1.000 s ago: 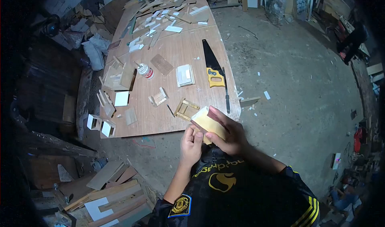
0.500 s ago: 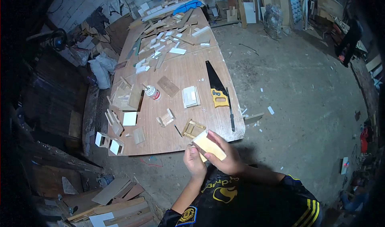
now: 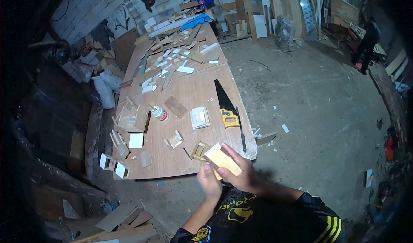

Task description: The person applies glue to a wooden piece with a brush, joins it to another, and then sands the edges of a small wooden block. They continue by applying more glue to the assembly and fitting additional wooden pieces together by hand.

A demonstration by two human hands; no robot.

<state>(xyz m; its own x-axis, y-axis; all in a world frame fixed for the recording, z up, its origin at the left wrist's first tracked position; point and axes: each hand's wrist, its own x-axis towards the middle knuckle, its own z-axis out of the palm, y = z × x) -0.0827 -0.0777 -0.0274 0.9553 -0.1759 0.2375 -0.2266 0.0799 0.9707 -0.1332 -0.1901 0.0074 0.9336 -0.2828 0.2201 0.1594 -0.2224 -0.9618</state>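
Note:
A pale rectangular wooden piece (image 3: 224,160) is held above the table's near edge, its broad light face turned up. My right hand (image 3: 241,174) wraps its right side, fingers along the far edge and thumb on the near side. My left hand (image 3: 209,181) is closed at its lower left corner, thumb upright; the fingers behind are partly hidden. Just beyond the hands lies a small wooden frame (image 3: 199,150), partly covered by the piece. Left of it are a pencil-like dark stick (image 3: 187,153) and a small wooden assembly (image 3: 174,140).
On the table (image 3: 189,86) lie a handsaw (image 3: 224,103), a long dark tool (image 3: 242,133), a stack of white-faced pieces (image 3: 199,117), a glue bottle (image 3: 159,113) with a brush and a wooden box (image 3: 132,115). Offcuts cover the far end. A person (image 3: 368,45) stands at far right.
The view has tilted up slightly, so the table sits lower in the picture. Both hands keep their hold on the wooden piece, which has turned slightly.

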